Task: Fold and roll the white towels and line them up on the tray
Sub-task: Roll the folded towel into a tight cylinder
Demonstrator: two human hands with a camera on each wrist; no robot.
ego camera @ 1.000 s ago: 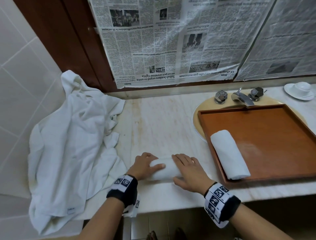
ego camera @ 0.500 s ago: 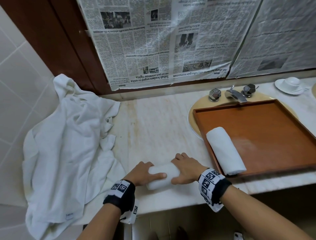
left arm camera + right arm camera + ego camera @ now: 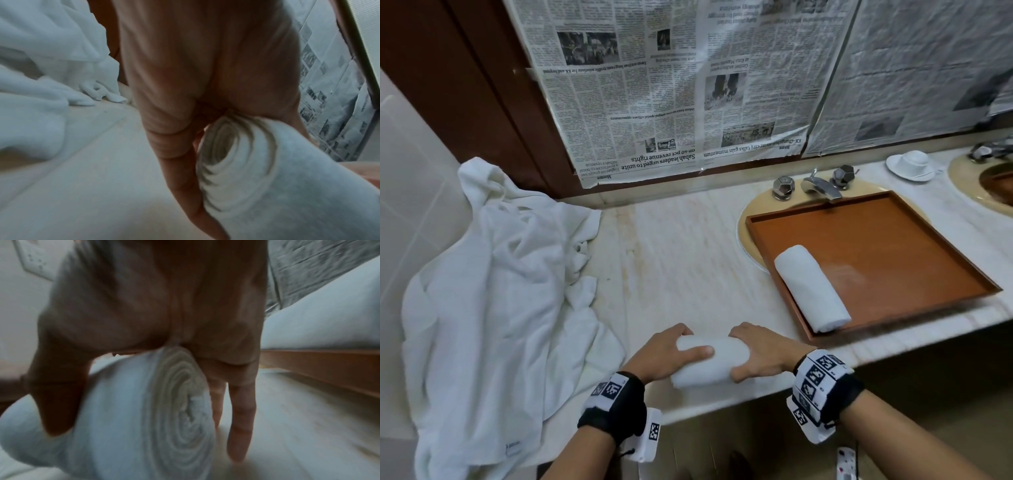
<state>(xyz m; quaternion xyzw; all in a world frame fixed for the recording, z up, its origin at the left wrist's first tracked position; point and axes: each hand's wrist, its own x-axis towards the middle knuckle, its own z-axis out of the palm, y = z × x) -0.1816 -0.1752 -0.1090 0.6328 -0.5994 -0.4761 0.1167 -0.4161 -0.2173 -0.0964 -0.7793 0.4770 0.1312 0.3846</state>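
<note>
One rolled towel [image 3: 709,359] held at counter edge, another [image 3: 812,289] lying on the tray [image 3: 914,240].

both forearms reach forward side by side, each wrist wrapped in a black band with black-and-white markers. the left hand [image 3: 667,353] curls its fingers over one end of a rolled towel [image 3: 709,363], thumb lying across the top. the right hand [image 3: 763,353] grips the other end, thumb underneath.

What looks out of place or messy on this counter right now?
The white towel pile at the counter's left end is crumpled and hangs over the front edge. The rolled towel on the tray lies skewed to the tray's left rim, its near end overhanging the front rim.
</note>
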